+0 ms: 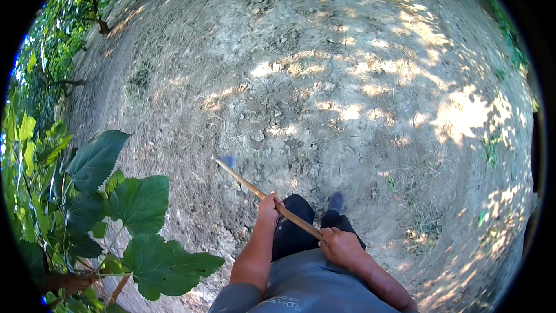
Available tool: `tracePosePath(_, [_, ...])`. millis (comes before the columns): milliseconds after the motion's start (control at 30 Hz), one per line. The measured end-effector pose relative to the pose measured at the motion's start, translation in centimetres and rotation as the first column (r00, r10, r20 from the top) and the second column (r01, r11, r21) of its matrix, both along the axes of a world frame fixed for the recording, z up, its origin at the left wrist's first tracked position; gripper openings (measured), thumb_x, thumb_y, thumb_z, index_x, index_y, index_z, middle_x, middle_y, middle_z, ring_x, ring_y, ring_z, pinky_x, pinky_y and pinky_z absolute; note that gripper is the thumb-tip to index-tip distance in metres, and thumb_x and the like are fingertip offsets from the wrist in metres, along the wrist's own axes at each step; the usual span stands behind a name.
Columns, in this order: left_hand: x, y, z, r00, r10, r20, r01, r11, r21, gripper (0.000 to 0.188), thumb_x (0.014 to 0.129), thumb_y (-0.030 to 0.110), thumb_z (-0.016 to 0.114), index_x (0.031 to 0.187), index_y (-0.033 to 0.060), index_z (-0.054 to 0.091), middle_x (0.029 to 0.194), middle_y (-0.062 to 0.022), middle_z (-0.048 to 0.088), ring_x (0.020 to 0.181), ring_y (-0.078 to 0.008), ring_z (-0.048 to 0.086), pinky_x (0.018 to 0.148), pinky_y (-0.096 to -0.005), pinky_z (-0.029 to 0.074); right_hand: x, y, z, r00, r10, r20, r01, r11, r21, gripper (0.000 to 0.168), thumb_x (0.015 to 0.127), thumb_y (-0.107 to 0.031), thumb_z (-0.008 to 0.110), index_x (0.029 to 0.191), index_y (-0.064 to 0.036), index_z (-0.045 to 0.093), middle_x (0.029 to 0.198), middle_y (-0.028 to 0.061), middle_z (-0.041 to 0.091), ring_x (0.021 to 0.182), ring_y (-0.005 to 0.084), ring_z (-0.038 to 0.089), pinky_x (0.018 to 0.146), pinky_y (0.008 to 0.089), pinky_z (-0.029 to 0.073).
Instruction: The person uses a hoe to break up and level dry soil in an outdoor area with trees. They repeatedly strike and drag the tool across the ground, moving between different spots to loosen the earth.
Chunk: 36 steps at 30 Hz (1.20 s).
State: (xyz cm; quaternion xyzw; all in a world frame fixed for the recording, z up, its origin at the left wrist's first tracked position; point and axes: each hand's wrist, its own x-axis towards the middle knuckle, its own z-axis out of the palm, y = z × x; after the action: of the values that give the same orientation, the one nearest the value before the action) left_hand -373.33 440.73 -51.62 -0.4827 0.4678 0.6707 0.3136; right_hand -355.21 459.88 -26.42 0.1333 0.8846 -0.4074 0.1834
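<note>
A hoe with a long wooden handle (pixel 244 182) slants across my front, its flat metal blade (pixel 227 161) at the far left end. My left hand (pixel 269 206) grips the handle around its middle. Close to the handle's near end, my right hand (pixel 341 245) is wrapped around the wood. Below and around the blade lies dry, cracked soil (pixel 278 152) with loose clods and bits of straw. Whether the blade touches the ground, I cannot tell.
Broad green leaves (pixel 139 208) of a branch hang close at my left. Farther left stand more leafy plants (pixel 65 39). Small weeds (pixel 423 226) grow on the ground to my right. My shoe (pixel 335 202) shows on the soil ahead of my legs.
</note>
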Motion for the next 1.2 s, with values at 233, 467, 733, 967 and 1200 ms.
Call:
tracePosePath(233, [-6.7, 6.9, -1.0, 0.993, 0.110, 0.034, -0.106, 0.991, -0.085, 0.015, 0.086, 0.009, 0.057, 0.076, 0.0037, 0.048, 0.058, -0.0048, 0.043, 0.047, -0.0195, 0.044, 0.043, -0.0353, 0.042, -9.4, 8.3, -0.5, 0.990, 0.141, 0.029, -0.143, 0.985, 0.099, 0.018, 0.079, -0.018, 0.057, 0.087, -0.003, 0.052, 0.073, 0.0153, 0.058, 0.063, 0.0344, 0.060, 0.055, 0.0440, 0.050])
tracePosePath(467, [-17.7, 11.4, -2.6, 0.984, 0.171, 0.044, -0.170, 0.985, -0.022, 0.019, 0.083, 0.014, 0.060, 0.072, 0.0091, 0.045, 0.056, -0.0020, 0.041, 0.048, -0.0185, 0.043, 0.045, -0.0323, 0.041, -24.0, 18.7, 1.3, 0.916, 0.189, -0.354, -0.201, 0.980, 0.003, 0.016, 0.080, -0.015, 0.055, 0.084, -0.001, 0.051, 0.069, 0.0148, 0.056, 0.060, 0.0319, 0.059, 0.052, 0.0427, 0.048])
tracePosePath(733, [-29.3, 14.8, -0.9, 0.949, 0.300, 0.100, -0.299, 0.954, -0.022, 0.016, 0.085, 0.011, 0.057, 0.073, 0.0098, 0.046, 0.056, -0.0012, 0.041, 0.048, -0.0162, 0.043, 0.045, -0.0298, 0.040, -38.9, 24.1, 3.7, 0.941, 0.334, -0.058, -0.337, 0.941, -0.040, 0.020, 0.085, -0.024, 0.053, 0.082, -0.005, 0.049, 0.065, 0.0140, 0.058, 0.058, 0.0333, 0.060, 0.051, 0.0445, 0.048])
tracePosePath(967, [-36.3, 18.2, -1.4, 0.932, 0.323, 0.162, -0.326, 0.945, -0.013, 0.018, 0.084, 0.011, 0.058, 0.072, 0.0122, 0.045, 0.055, 0.0004, 0.041, 0.048, -0.0157, 0.044, 0.046, -0.0304, 0.042, -48.9, 29.1, 3.0, 0.904, 0.402, -0.147, -0.414, 0.909, -0.057, 0.020, 0.083, -0.021, 0.053, 0.088, -0.002, 0.051, 0.066, 0.0131, 0.059, 0.056, 0.0308, 0.061, 0.048, 0.0418, 0.049])
tracePosePath(1200, [-43.1, 23.5, -3.9, 0.882, 0.438, 0.175, -0.412, 0.896, -0.166, 0.015, 0.083, 0.011, 0.058, 0.076, 0.0121, 0.045, 0.056, -0.0002, 0.041, 0.048, -0.0145, 0.044, 0.045, -0.0287, 0.042, -58.0, 35.8, -2.0, 0.884, 0.437, -0.163, -0.454, 0.887, -0.084, 0.018, 0.081, -0.017, 0.052, 0.088, -0.001, 0.052, 0.068, 0.0129, 0.059, 0.055, 0.0275, 0.061, 0.045, 0.0386, 0.050])
